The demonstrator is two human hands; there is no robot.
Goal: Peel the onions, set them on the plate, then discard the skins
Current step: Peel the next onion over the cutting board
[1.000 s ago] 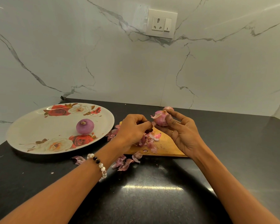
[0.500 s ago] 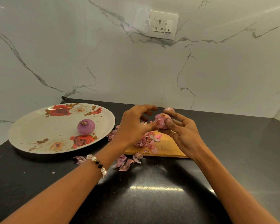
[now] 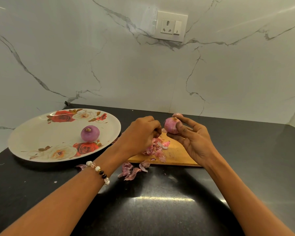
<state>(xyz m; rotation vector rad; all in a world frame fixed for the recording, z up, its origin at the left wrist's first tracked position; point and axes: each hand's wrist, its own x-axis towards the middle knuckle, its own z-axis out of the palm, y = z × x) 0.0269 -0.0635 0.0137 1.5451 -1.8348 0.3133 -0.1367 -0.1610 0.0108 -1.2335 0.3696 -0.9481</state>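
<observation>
Above the far end of the wooden chopping board point(image 3: 177, 155), the right hand point(image 3: 192, 142) holds a small pinkish-red onion point(image 3: 171, 125) up off the surface, pinched between the thumb in front and the fingertips behind, the other fingers loosely spread. Its stem end points up and slightly to the far side, so the long axis stands near upright. Just to the left of it, close but not touching, the left hand point(image 3: 141, 135) is curled with its fingertips drawn together; it seems to pinch a scrap of skin, though I cannot tell for sure.

Everything now turns on that small gap: the onion lies directly right of the left hand's fingertips, so the next strip would most likely be taken from the left flank of the onion, pulling down along its axis.

Loose papery purple skins point(image 3: 157, 147) lie heaped on the board under the left hand, with more point(image 3: 131, 171) spilled onto the black countertop point(image 3: 160, 210) at the near edge. Well to the left, a peeled purple onion point(image 3: 90, 133) already sits on the white rose-patterned plate point(image 3: 32, 133). Another small onion point(image 3: 177, 114) peeks out behind the right fingers.
</observation>
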